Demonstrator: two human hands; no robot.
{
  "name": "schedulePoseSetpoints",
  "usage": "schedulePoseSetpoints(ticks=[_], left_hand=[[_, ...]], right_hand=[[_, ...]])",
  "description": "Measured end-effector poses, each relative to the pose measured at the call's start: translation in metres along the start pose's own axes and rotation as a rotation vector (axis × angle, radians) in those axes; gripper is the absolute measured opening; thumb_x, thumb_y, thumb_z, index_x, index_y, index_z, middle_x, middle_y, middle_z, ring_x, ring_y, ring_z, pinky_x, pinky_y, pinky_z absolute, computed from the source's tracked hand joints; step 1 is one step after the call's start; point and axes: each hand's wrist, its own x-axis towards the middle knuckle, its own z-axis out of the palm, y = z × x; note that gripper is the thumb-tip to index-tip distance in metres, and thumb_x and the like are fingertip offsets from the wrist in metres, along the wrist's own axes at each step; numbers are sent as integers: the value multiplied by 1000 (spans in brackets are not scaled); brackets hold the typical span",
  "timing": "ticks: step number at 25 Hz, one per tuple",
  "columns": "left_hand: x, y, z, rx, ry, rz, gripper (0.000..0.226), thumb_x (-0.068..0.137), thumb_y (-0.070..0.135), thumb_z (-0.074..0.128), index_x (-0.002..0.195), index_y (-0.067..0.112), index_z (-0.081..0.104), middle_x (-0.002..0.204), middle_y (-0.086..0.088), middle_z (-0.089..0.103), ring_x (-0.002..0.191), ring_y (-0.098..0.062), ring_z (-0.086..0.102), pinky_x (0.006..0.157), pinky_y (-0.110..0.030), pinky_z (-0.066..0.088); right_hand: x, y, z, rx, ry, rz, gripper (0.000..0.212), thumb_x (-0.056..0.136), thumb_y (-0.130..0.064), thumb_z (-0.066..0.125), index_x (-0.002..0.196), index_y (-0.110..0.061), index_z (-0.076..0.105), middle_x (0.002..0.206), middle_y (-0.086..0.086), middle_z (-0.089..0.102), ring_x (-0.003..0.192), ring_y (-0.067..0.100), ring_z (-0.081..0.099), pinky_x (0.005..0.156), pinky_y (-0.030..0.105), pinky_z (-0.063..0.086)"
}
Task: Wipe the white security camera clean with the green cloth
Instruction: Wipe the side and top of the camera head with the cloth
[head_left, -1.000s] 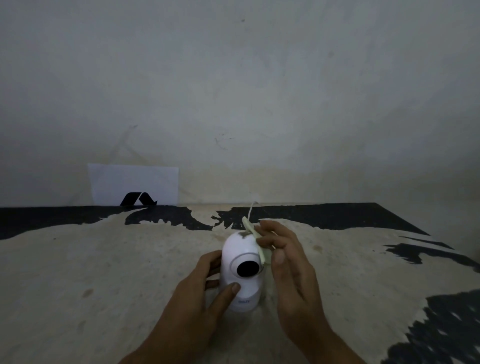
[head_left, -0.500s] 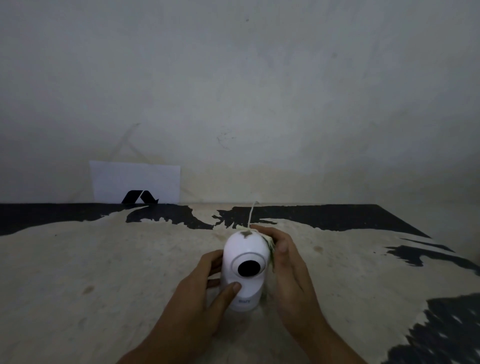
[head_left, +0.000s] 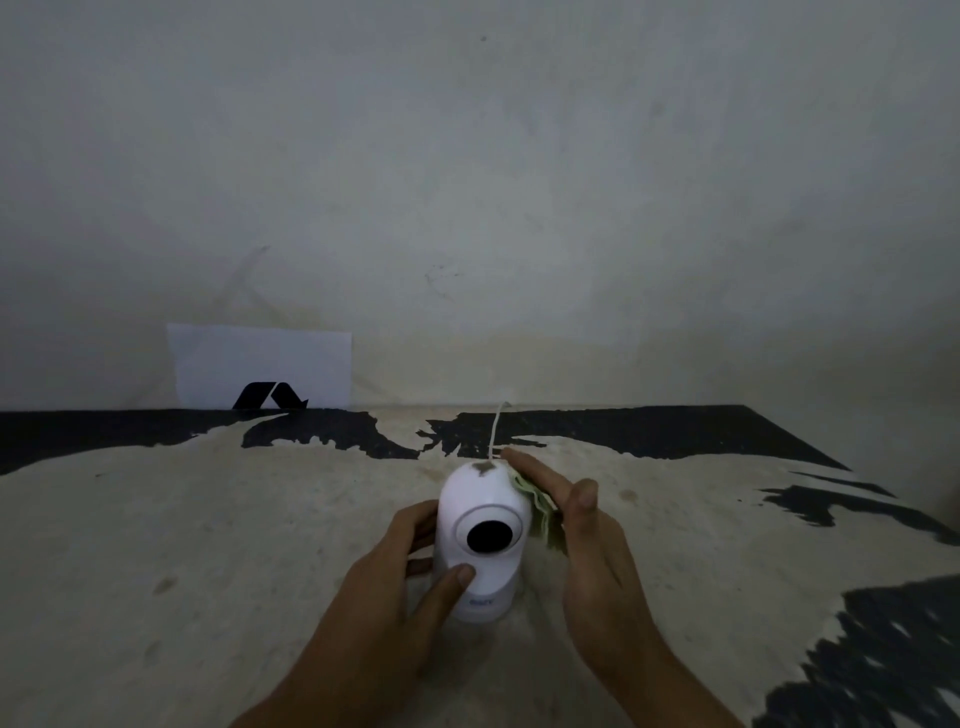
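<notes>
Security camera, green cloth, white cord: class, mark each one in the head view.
Security camera (head_left: 480, 499): head view, on its white dome above the lens.
Green cloth (head_left: 543, 512): head view, on the folds beside the camera.
White cord (head_left: 496, 428): head view, on its middle behind the camera.

The scene is dim and murky, with grey vignetting toward the corners. The wall (head_left: 519, 182) is flatly lit with a faintly warmer patch low at centre. The camera (head_left: 480, 530) is the brightest object. Wide-angle bowing curves the table (head_left: 208, 519) edge; the lower right is smeared.
</notes>
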Motion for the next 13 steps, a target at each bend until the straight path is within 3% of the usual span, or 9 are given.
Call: schedulePoseSetpoints(ticks=[4,9,13], left_hand=[[0,-2,2,16,6,13,40,77,45,57,101,57,27,101,41,40,89,31,42,66,8,36],[0,-3,3,30,7,19,41,78,41,58,100,57,28,101,42,38,87,32,42,66,7,37],[-1,-2,2,26,5,27,41,74,48,54,104,55,28,104,43,37,90,31,42,68,7,36]], right_hand=[[0,0,-2,-33,-13,37,85,67,-91,15,124,-42,54,121,-27,59,115,-11,52,92,8,42],[-4,-8,-8,-101,18,-141,66,86,-72,20,120,-31,58,120,-28,56,115,-4,52,87,4,41],[-7,-6,-10,-159,-5,-73,56,79,-80,19,118,-52,48,123,-40,53,121,-14,45,96,3,36]])
